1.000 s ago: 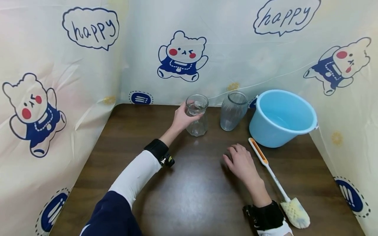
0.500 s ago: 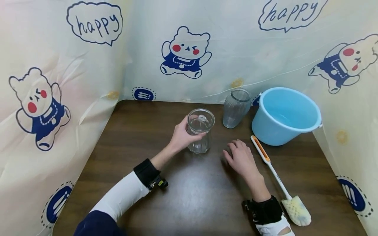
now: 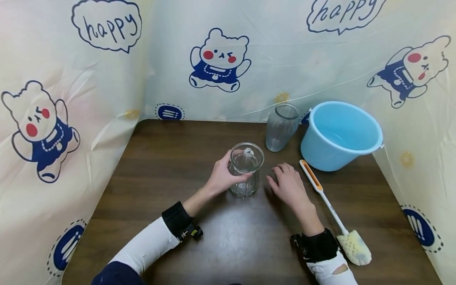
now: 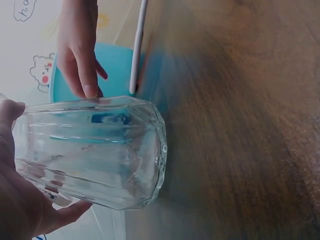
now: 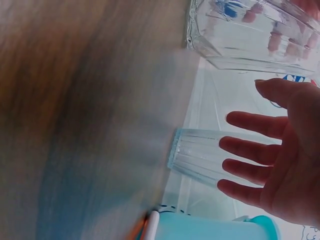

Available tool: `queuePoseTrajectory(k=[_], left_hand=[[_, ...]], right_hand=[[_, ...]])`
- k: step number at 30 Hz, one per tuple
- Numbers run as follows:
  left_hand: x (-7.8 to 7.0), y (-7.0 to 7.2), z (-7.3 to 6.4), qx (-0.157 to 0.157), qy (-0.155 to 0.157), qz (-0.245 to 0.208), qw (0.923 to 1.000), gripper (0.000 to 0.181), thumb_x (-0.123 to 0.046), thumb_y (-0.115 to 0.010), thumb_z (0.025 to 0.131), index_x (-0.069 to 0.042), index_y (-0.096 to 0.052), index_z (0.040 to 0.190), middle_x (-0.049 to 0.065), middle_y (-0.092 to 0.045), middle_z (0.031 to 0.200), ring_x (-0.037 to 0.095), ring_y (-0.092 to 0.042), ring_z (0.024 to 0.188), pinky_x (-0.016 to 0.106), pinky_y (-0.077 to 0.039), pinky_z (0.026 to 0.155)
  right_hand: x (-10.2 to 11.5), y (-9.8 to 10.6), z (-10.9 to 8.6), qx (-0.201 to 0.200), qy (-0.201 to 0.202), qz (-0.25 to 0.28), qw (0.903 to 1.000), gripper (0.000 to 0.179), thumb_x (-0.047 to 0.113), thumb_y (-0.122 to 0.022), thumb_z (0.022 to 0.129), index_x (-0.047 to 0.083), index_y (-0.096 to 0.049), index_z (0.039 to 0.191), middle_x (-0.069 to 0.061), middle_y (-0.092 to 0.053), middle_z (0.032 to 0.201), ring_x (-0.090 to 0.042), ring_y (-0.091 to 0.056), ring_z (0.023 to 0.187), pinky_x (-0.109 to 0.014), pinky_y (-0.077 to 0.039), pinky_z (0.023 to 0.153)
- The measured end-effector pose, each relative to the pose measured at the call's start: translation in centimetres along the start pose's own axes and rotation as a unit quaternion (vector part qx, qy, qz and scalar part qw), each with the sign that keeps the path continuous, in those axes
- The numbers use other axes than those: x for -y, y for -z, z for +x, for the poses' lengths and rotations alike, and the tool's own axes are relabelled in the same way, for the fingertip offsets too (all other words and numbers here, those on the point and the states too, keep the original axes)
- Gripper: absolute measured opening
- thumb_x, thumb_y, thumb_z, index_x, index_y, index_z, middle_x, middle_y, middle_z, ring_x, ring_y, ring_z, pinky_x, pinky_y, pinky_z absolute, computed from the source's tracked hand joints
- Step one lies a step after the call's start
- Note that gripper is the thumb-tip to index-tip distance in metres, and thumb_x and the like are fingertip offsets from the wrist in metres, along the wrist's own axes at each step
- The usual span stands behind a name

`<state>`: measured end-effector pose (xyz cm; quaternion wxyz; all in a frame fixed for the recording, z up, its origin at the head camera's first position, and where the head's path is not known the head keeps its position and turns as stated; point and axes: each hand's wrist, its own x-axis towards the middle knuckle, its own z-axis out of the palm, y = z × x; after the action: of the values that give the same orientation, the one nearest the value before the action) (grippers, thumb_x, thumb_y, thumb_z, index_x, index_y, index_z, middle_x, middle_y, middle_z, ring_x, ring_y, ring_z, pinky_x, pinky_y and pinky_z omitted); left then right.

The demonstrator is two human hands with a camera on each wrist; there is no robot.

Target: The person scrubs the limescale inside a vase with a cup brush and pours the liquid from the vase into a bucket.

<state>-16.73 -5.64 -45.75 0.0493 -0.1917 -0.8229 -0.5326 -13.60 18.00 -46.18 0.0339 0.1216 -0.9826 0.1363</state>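
Note:
A clear ribbed glass vase (image 3: 246, 186) is gripped near its neck by my left hand (image 3: 222, 177), thumb on the near side and fingers round the far side. In the left wrist view the vase (image 4: 95, 152) shows its faceted base close over the wooden table. My right hand (image 3: 290, 188) hovers just right of the vase, fingers loosely spread and holding nothing; the right wrist view shows the hand (image 5: 285, 155) with its fingers apart. A second glass vase (image 3: 279, 130) stands upright at the back of the table, beyond the right hand.
A light blue bucket (image 3: 324, 148) stands at the back right. In front of it lies a long-handled brush (image 3: 333, 211) with an orange grip inlay and a pale yellow sponge-like head. A printed curtain (image 3: 156, 59) encloses the back and sides of the brown table (image 3: 221, 245).
My left hand has brought the gripped vase from the back of the table toward me and slightly right, close to my right hand. The right hand has stayed nearly still.

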Motion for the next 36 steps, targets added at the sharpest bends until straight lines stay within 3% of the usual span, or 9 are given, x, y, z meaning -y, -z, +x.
queuePoseTrajectory(k=[6,14,23,30,36], left_hand=[[0.5,-0.1,0.1,0.004,-0.008,-0.007,0.9999,0.072,-0.037,-0.083,0.07,-0.019,-0.052,0.132,0.001,-0.064,0.125,0.019,-0.057,0.114,0.04,-0.046,0.097],[0.9,-0.3,0.7,0.022,-0.032,-0.028,0.9988,0.071,-0.037,-0.081,0.074,-0.016,-0.049,0.134,0.008,-0.062,0.127,0.025,-0.057,0.114,0.045,-0.047,0.096],[1.1,-0.2,0.6,0.028,-0.033,-0.014,0.999,0.071,-0.035,-0.08,0.075,-0.017,-0.047,0.136,0.0,-0.062,0.125,0.013,-0.055,0.114,0.04,-0.046,0.098],[1.5,-0.4,0.5,0.023,-0.043,-0.018,0.9987,0.072,-0.033,-0.08,0.075,-0.015,-0.047,0.137,0.007,-0.063,0.125,0.023,-0.056,0.116,0.044,-0.045,0.099],[1.4,-0.3,0.3,0.031,-0.022,-0.013,0.9992,0.074,-0.039,-0.079,0.076,-0.022,-0.045,0.14,0.005,-0.061,0.129,0.014,-0.053,0.118,0.046,-0.044,0.1]], right_hand=[[0.2,0.0,0.0,0.001,-0.006,-0.002,1.0,0.043,0.037,-0.06,0.094,0.001,-0.066,0.116,-0.022,-0.06,0.124,-0.039,-0.042,0.127,-0.059,-0.04,0.1],[0.2,0.2,0.2,-0.001,-0.006,0.006,1.0,0.044,0.038,-0.059,0.094,0.001,-0.066,0.117,-0.022,-0.06,0.124,-0.039,-0.041,0.127,-0.06,-0.04,0.1],[0.0,0.1,0.1,0.0,-0.008,0.014,0.9999,0.045,0.037,-0.058,0.095,0.001,-0.064,0.12,-0.022,-0.059,0.125,-0.039,-0.041,0.128,-0.06,-0.04,0.1],[0.2,0.1,0.2,0.001,-0.006,0.023,0.9997,0.049,0.038,-0.058,0.095,0.002,-0.059,0.128,-0.022,-0.057,0.129,-0.038,-0.041,0.128,-0.06,-0.041,0.099],[0.3,0.3,0.2,0.0,-0.001,0.024,0.9997,0.052,0.039,-0.057,0.095,0.003,-0.055,0.134,-0.022,-0.056,0.131,-0.038,-0.042,0.128,-0.06,-0.041,0.099]])
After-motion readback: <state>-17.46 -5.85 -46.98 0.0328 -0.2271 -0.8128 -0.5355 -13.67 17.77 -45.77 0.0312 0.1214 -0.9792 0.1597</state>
